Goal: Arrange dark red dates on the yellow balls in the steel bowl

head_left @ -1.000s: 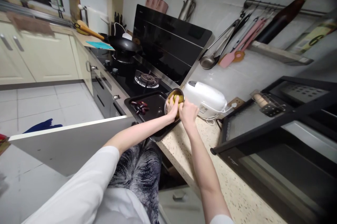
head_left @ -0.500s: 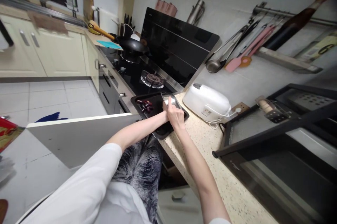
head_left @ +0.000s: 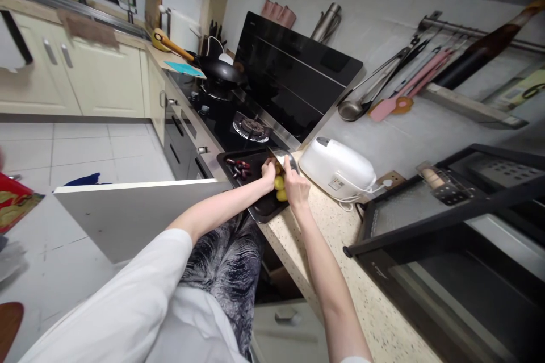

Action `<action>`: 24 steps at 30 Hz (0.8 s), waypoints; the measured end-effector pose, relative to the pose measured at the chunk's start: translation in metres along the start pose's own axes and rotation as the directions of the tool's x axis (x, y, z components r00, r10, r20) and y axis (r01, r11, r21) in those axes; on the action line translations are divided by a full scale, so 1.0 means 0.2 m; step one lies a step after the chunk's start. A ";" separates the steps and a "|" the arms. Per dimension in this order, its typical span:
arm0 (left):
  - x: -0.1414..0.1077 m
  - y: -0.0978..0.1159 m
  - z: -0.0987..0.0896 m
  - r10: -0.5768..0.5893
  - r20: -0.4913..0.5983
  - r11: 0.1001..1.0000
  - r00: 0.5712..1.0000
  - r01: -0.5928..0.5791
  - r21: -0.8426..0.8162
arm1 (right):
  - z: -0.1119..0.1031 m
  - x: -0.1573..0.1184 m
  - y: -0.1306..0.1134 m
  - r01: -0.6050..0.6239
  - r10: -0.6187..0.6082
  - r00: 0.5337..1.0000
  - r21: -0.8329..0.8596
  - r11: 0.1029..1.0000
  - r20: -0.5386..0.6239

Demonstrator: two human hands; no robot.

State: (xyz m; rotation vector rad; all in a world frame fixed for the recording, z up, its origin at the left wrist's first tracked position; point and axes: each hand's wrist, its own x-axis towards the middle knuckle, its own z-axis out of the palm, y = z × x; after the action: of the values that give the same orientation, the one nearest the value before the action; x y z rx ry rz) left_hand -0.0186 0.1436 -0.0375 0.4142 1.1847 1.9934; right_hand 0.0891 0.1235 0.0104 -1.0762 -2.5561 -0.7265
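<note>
My right hand (head_left: 297, 186) is closed on a knife (head_left: 281, 155), its index finger stretched along the shiny, broad blade. The handle is hidden in the fist. Just left of it, my left hand (head_left: 268, 172) has its fingers bent against yellow pieces under the blade; what exactly they grip is partly covered. More round yellow-green pieces (head_left: 281, 195) lie between the two hands. Everything sits on a black rimmed tray (head_left: 264, 211). Several dark red, glossy pieces (head_left: 239, 168) rest at the tray's far left end.
Beyond the tray is a gas hob (head_left: 252, 127) with a black wok (head_left: 221, 70). A white rice cooker (head_left: 336, 167) stands right of the tray, near a dark oven (head_left: 460, 272). An open cabinet door (head_left: 136, 209) juts out at my left. Utensils (head_left: 389, 107) hang on the wall.
My right hand and the knife have shifted slightly right, away from my left hand. The yellow pieces now show between them. The whole view has turned a little left.
</note>
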 end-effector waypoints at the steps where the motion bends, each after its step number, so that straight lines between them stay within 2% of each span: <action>1: 0.00 0.00 -0.01 0.007 -0.012 0.999 1.000 -0.007 0.047 | 0.00 0.00 0.02 -0.039 0.040 0.999 0.007 0.999 -0.010; 4: -0.01 0.01 -0.03 0.042 0.002 0.982 0.999 -0.042 0.186 | 0.02 0.01 0.08 -0.154 0.156 0.987 0.047 0.987 -0.049; 9: -0.03 0.03 -0.05 0.096 0.093 0.918 0.991 -0.124 0.377 | 0.00 0.01 0.18 -0.294 0.321 0.941 0.206 0.933 -0.111; 11: -0.04 0.04 -0.06 0.120 0.136 0.887 0.983 -0.168 0.431 | -0.03 0.01 0.24 -0.342 0.395 0.909 0.302 0.890 -0.135; 13: -0.05 0.05 -0.07 0.147 0.178 0.852 0.973 -0.216 0.478 | -0.06 0.01 0.33 -0.410 0.512 0.849 0.448 0.794 -0.130; 15: -0.06 0.06 -0.09 0.177 0.223 0.812 0.959 -0.270 0.518 | -0.09 -0.02 0.44 -0.465 0.641 0.766 0.639 0.613 -0.057; 16: -0.07 0.06 -0.09 0.190 0.249 0.790 0.950 -0.299 0.535 | -0.10 -0.05 0.50 -0.470 0.652 0.757 0.671 0.573 -0.026; 20: -0.08 0.08 -0.11 0.216 0.370 0.699 0.904 -0.408 0.588 | -0.13 -0.23 0.69 -0.476 0.627 0.768 0.769 0.428 0.126; 24: -0.10 0.08 -0.10 0.214 0.458 0.605 0.863 -0.485 0.631 | -0.11 -0.49 0.74 -0.538 0.495 0.780 0.814 0.219 0.383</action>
State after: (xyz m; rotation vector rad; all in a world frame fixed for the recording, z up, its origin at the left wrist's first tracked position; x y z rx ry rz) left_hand -0.0250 0.1111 -0.0325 1.4594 1.7414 1.5437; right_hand 0.2644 0.1429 0.0378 -1.3223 -1.8015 0.8349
